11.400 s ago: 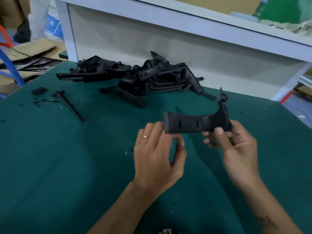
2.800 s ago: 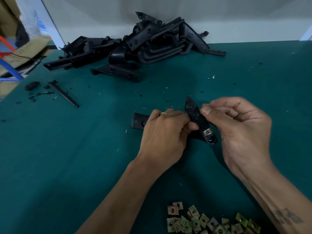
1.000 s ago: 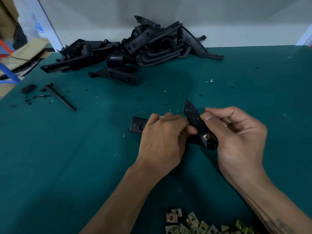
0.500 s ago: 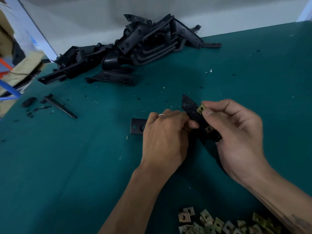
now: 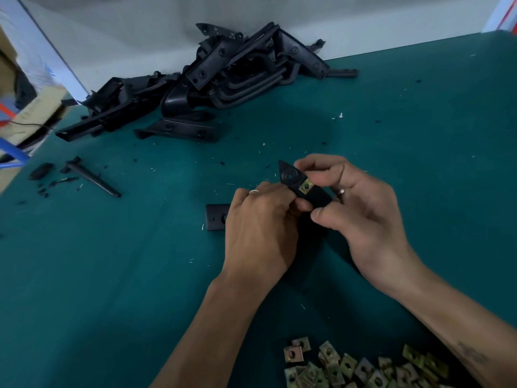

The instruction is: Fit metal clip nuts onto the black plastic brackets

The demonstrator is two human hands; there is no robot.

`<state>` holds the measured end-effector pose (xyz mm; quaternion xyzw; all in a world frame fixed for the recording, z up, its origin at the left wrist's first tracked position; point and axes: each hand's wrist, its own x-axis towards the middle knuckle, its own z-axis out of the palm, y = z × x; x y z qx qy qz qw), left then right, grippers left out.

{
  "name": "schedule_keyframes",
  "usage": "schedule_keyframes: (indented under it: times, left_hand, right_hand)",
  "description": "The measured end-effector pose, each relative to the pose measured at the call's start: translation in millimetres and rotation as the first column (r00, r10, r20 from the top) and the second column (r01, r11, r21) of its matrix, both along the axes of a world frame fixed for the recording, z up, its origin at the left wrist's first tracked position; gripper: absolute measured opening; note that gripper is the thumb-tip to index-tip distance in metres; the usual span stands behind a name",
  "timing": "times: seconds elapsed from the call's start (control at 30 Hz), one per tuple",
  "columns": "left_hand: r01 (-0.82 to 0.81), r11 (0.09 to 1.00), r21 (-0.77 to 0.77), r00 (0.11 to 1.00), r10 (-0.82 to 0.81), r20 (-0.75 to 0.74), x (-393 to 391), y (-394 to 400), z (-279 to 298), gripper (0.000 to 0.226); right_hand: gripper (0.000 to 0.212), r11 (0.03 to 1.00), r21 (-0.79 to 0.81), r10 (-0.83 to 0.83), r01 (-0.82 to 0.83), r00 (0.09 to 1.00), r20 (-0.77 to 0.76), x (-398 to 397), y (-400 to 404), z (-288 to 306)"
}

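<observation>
Both hands are clamped on one black bracket [image 5: 305, 189] held just above the counter [image 5: 112, 275] near its middle. The left hand [image 5: 260, 233] grips the bracket's lower left part, fingers curled over it, a ring on one finger. The right hand [image 5: 361, 217] pinches the right end, thumb below and fingers curled behind the upper edge.

The bracket is matt black plastic. Its upper end tapers to a point and carries a round boss with a hole. Just below the boss a brass-coloured clip nut [image 5: 305, 187] sits on the bracket's face, square in outline, with a dark centre hole. A flat rectangular end of the bracket [image 5: 216, 221], with a hole, projects left of the left hand and lies close to the counter; contact cannot be confirmed.

A heap of loose clip nuts [image 5: 349, 368] lies at the near edge, below the right forearm. A pile of black brackets [image 5: 212, 79] lies at the far edge against the white panel [image 5: 140, 29]. A thin black rod [image 5: 92, 177] and black fragments [image 5: 42, 172] lie far left. The green counter cover carries scattered pale shavings and black specks.
</observation>
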<state>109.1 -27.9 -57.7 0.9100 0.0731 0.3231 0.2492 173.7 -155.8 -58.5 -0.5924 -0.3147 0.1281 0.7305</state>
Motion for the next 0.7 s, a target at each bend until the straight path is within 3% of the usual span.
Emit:
schedule_keyframes:
  times: [0.07,0.17,0.23,0.33,0.5,0.57,0.7]
  left_hand:
    - [-0.002,1.000,0.003,1.000,0.002,-0.003,-2,1,-1,0.033]
    - [0.016,1.000,0.016,0.999,-0.016,-0.030,-3,1,1,0.025]
    - [0.012,0.999,0.053,0.999,-0.009,-0.046,-3,-1,3,0.021]
    - [0.023,0.994,0.105,0.997,-0.016,-0.073,-1,-3,3,0.019]
    - [0.123,0.987,0.105,0.992,-0.120,-0.036,-1,-3,1,0.022]
    - [0.174,0.982,0.074,0.985,-0.173,-0.028,0,-4,1,0.021]
    - [0.193,0.980,0.046,0.981,-0.194,0.012,0,-5,-2,0.020]
  right_hand:
    - [0.027,1.000,0.000,0.024,-0.024,1.000,-0.015,-2,2,3]
    - [0.017,0.993,0.114,0.071,-0.042,0.963,-0.260,4,0,7]
    - [0.008,0.997,0.073,0.047,-0.025,0.945,-0.324,14,-4,10]
    - [0.004,0.999,-0.045,0.018,-0.031,0.961,-0.277,21,-9,10]
    - [0.020,0.973,-0.208,0.110,-0.101,0.993,0.035,31,-24,21]
    - [0.018,0.956,-0.260,0.149,-0.135,0.988,0.035,35,-29,26]
    - [0.023,0.982,-0.147,0.107,-0.118,0.991,-0.084,26,-23,21]
